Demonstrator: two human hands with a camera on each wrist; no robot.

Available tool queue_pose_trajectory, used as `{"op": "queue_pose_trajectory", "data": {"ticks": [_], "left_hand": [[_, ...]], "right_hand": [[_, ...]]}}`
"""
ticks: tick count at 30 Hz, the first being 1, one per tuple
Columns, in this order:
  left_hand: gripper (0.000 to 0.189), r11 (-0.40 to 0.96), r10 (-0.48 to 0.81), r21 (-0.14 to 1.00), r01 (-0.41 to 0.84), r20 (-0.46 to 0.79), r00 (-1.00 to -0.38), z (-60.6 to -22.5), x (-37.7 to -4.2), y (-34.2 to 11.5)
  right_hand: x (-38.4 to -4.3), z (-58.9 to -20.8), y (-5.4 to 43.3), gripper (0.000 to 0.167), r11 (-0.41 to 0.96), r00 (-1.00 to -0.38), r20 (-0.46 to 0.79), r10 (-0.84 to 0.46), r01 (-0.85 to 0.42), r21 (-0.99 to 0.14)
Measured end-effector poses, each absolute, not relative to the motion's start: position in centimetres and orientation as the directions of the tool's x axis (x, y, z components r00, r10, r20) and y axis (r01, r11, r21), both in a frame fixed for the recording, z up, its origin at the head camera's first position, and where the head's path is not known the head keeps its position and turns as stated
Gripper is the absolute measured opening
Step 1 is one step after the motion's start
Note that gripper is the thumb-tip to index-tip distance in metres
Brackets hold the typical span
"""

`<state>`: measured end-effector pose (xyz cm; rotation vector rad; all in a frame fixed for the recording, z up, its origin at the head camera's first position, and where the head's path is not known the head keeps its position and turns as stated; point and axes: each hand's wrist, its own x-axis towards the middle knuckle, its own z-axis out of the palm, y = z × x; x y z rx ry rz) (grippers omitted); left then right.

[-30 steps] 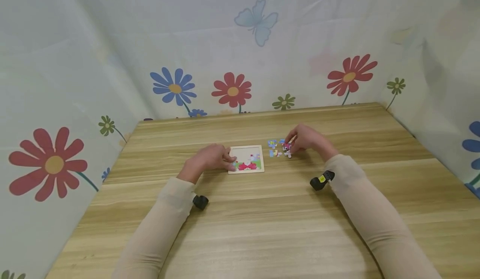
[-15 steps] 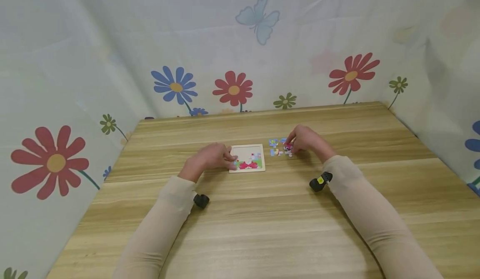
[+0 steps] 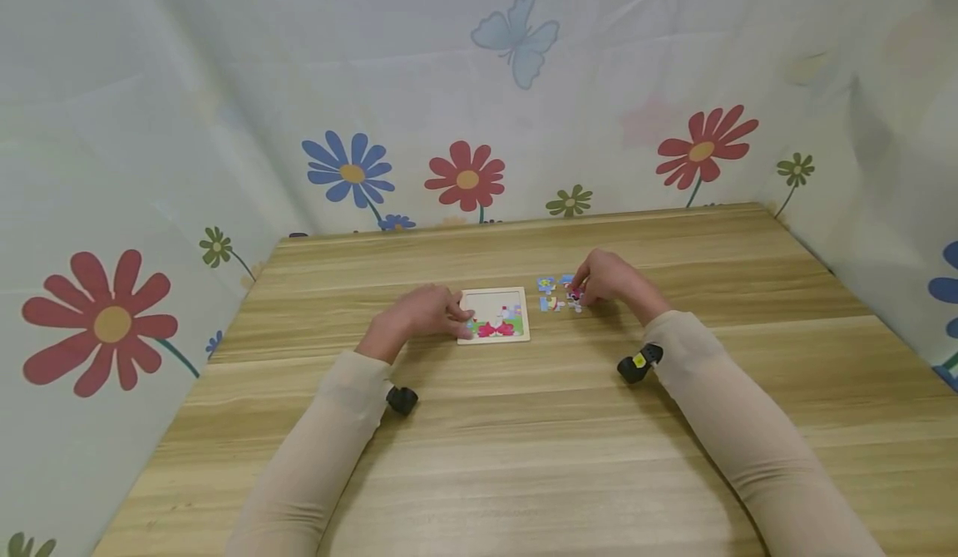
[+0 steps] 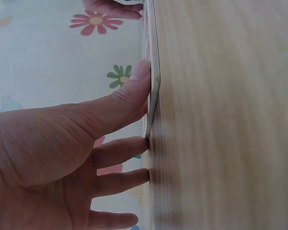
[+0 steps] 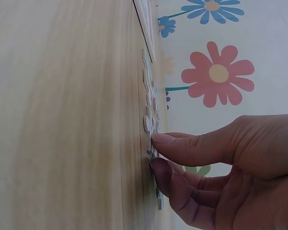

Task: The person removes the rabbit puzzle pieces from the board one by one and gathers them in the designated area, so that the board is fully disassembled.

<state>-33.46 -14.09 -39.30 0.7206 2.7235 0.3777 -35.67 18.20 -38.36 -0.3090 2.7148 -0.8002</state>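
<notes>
Table [image 3: 509, 424]: wood-grain. On it, rectangular pale-wood puzzle tray [image 3: 485, 302], long axis left-right. Left hand [image 3: 421, 311]: fingers apart, thumb on tray's left edge. Farther right, right hand [image 3: 606, 277]: thumb and forefinger clamped on flat pink-and-white puzzle piece [image 3: 575, 298].

The head camera is looking forward and down across the table [image 3: 494, 465]. Both wrist cameras [image 3: 402, 401] are facing along its surface, close and sideways, sharing the flowered backdrop [image 3: 419, 58]

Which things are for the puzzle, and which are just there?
For the puzzle:
- tray, partly filled
- loose pieces
- left hand, touching the tray
- right hand, at the pieces

Just there:
- table
- flowery cloth
- black wrist gadgets
</notes>
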Motion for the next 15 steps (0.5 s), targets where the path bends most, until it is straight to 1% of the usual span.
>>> {"op": "queue_pose_trajectory", "data": {"ticks": [4, 8, 12, 15], "left_hand": [[0.051, 0.843, 0.51, 0.321, 0.432, -0.221, -0.831, -39.3, -33.4, -14.1], [0.051, 0.845, 0.506, 0.324, 0.426, -0.223, -0.834, -39.3, -33.4, -14.2], [0.05, 0.845, 0.503, 0.325, 0.424, -0.217, -0.836, -39.3, -33.4, -14.1], [0.049, 0.846, 0.502, 0.325, 0.424, -0.216, -0.837, -39.3, -33.4, -14.1]], "right_hand": [[-35.7, -38.3, 18.3, 0.028, 0.821, -0.934, -0.214, -0.285, -0.123, -0.558], [-35.4, -37.9, 18.3, 0.028, 0.815, -0.94, -0.164, -0.298, -0.161, -0.557], [-35.0, -37.2, 17.2, 0.029, 0.787, -0.933, -0.132, -0.335, -0.2, -0.584], [-34.7, -37.0, 15.9, 0.031, 0.775, -0.923, -0.137, -0.36, -0.214, -0.594]]}}
